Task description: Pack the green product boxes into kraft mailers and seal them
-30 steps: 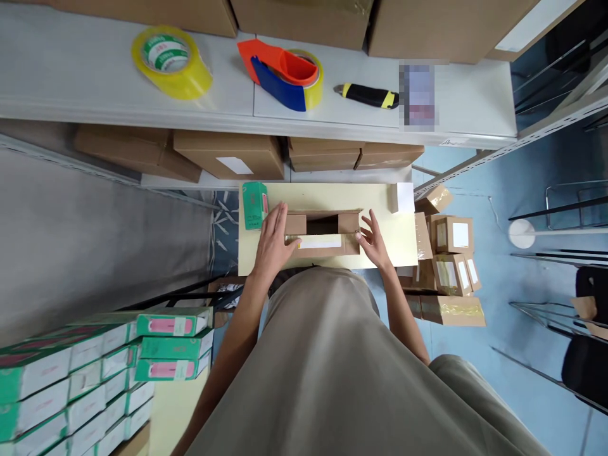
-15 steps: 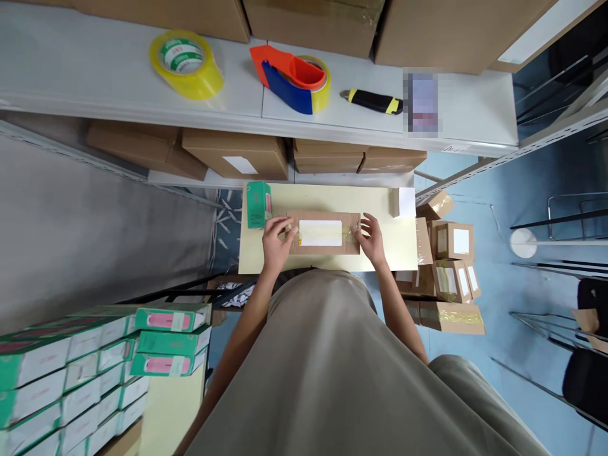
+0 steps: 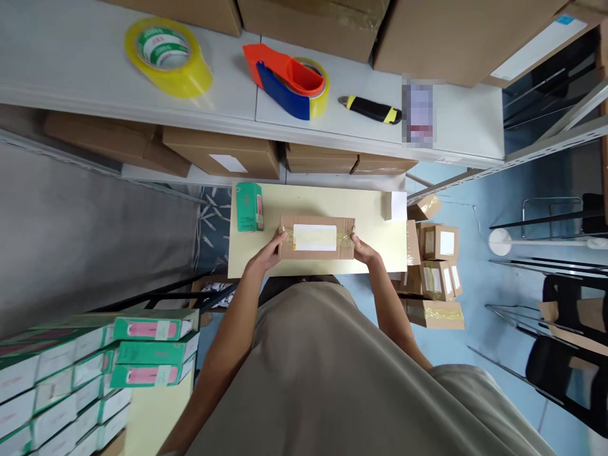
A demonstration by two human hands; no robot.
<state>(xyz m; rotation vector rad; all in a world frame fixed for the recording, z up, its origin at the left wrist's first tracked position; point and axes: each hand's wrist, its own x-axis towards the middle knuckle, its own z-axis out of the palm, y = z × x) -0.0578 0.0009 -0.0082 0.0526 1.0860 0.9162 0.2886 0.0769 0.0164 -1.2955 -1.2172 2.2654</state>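
Note:
A brown cardboard box (image 3: 317, 255) with a white label on top and clear tape at its ends is over the pale yellow table (image 3: 370, 259). My left hand (image 3: 268, 252) grips its left end, and my right hand (image 3: 365, 248) grips its right end. The fingers of both hands are partly hidden behind the box ends. A green box (image 3: 247, 208) with a pink picture stands on the table to the left of my left hand. Toward the table's far right corner is a small white box (image 3: 398, 206).
On the shelf (image 3: 223, 104) ahead lie a yellow tape roll (image 3: 197, 69), an orange and blue tape dispenser (image 3: 285, 82) and a utility knife (image 3: 373, 110). Green boxes (image 3: 151, 351) are stacked at lower left. Labelled cartons (image 3: 439, 278) sit at right, near black chairs (image 3: 565, 373).
Both hands have shifted from the top of the cardboard box to its two ends and now grip it between them. The whole view has turned slightly.

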